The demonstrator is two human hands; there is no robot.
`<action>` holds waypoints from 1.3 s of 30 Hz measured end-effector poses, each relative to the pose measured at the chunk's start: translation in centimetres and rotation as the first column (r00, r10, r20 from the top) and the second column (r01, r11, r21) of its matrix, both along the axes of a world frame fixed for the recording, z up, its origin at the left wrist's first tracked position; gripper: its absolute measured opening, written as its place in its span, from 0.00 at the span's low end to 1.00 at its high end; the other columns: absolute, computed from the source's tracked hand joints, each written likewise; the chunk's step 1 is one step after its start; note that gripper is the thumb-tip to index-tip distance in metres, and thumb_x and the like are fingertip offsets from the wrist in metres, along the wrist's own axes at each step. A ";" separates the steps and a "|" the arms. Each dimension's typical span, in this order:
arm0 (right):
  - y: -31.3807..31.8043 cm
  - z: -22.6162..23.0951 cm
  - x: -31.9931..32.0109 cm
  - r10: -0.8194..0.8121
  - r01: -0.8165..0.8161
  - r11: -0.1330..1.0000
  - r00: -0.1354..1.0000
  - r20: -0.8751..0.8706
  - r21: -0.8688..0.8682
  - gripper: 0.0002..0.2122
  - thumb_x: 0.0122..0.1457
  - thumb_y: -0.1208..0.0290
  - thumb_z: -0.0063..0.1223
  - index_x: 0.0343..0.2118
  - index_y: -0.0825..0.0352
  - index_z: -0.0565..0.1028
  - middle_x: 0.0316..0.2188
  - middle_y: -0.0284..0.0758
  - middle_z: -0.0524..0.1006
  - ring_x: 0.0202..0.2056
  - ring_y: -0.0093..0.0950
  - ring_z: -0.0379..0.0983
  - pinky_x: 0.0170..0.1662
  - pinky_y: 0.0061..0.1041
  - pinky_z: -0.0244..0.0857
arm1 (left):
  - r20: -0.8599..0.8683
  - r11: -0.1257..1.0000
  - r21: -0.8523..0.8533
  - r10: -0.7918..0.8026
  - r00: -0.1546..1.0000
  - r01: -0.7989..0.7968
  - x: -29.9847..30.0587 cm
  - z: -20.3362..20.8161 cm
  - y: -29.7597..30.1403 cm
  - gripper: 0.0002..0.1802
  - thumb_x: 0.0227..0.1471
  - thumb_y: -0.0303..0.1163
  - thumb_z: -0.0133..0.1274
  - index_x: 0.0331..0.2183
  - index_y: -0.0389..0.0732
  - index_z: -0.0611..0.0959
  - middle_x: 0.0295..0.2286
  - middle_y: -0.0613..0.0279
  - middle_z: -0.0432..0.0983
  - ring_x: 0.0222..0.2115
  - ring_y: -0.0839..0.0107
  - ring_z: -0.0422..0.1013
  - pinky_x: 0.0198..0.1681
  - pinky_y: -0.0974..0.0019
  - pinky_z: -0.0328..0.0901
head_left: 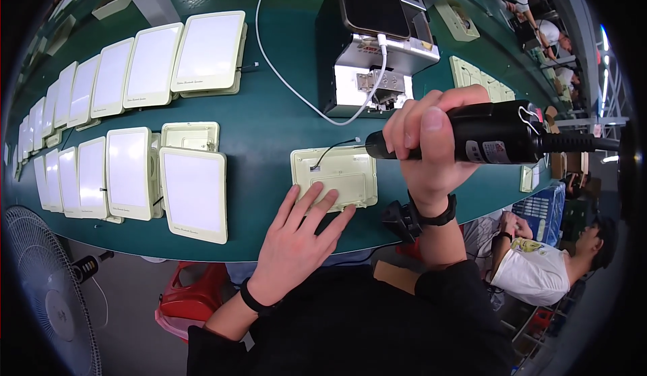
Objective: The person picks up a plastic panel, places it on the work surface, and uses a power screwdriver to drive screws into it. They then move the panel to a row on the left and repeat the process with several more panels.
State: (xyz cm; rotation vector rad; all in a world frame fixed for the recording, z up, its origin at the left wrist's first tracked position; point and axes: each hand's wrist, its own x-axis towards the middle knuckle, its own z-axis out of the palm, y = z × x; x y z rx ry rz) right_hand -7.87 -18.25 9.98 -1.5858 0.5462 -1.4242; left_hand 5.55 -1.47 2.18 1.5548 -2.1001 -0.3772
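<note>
A cream plastic back cover (354,182) lies on the green table in front of me, with a thin black cable (330,149) running from its upper left and ending in a small plug. My left hand (301,231) rests on its near edge, fingers spread and stretched out. My right hand (437,133) is wrapped round a black electric screwdriver (495,130), held nearly level above the cover's right side. The screwdriver's tip points left, close to the cover's upper right; whether it touches is not clear. A black device (402,217) is strapped at my right wrist.
Rows of white-faced cream panels (195,194) cover the left of the table. Behind the cover stands a screw feeder machine (371,79) with a phone (374,2) on top and a white cable. A fan (57,302) is at lower left; another person (539,268) sits at right.
</note>
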 end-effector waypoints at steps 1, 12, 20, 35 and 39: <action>-0.1 0.0 0.0 -0.008 0.008 1.000 1.000 -0.009 0.009 0.09 0.66 0.72 0.54 0.41 0.64 0.64 0.19 0.33 0.66 0.15 0.22 0.59 0.19 0.27 0.61 | -0.002 1.000 0.001 -0.004 1.000 0.004 0.0 0.1 -0.1 0.30 0.51 0.35 0.64 0.57 0.53 0.80 0.56 0.60 0.73 0.62 0.56 0.66 0.69 0.45 0.57; -0.1 -0.3 0.1 0.154 -0.155 0.988 0.985 0.083 0.007 0.09 0.65 0.73 0.54 0.39 0.66 0.64 0.19 0.32 0.65 0.15 0.21 0.58 0.20 0.24 0.59 | 0.039 0.991 -0.136 0.027 0.999 -0.021 3.5 0.9 1.4 0.33 0.52 0.33 0.61 0.60 0.52 0.77 0.56 0.56 0.73 0.61 0.54 0.67 0.67 0.43 0.59; -0.4 -1.3 -0.8 0.221 -0.221 0.975 0.975 -0.004 -0.033 0.09 0.65 0.73 0.55 0.41 0.67 0.65 0.19 0.30 0.64 0.16 0.20 0.58 0.21 0.22 0.58 | 0.316 0.828 -0.175 0.560 0.766 -0.533 9.1 4.0 2.6 0.39 0.50 0.34 0.61 0.65 0.51 0.73 0.64 0.52 0.64 0.64 0.49 0.60 0.65 0.33 0.54; -0.2 -1.6 -0.7 0.215 -0.216 0.976 0.974 0.069 0.011 0.09 0.65 0.75 0.55 0.40 0.66 0.64 0.19 0.30 0.65 0.16 0.19 0.59 0.22 0.21 0.58 | 0.448 0.729 -0.235 0.668 0.594 -0.643 9.4 1.6 0.1 0.42 0.54 0.34 0.60 0.68 0.49 0.65 0.67 0.52 0.60 0.66 0.41 0.56 0.64 0.19 0.45; -0.3 -1.6 -0.8 0.207 -0.208 0.978 0.977 0.056 -0.002 0.09 0.65 0.73 0.55 0.40 0.66 0.64 0.18 0.30 0.64 0.16 0.19 0.58 0.21 0.21 0.58 | 0.450 0.712 -0.210 0.678 0.581 -0.669 10.3 1.9 1.0 0.43 0.54 0.34 0.60 0.69 0.49 0.65 0.68 0.56 0.59 0.66 0.41 0.56 0.61 0.16 0.47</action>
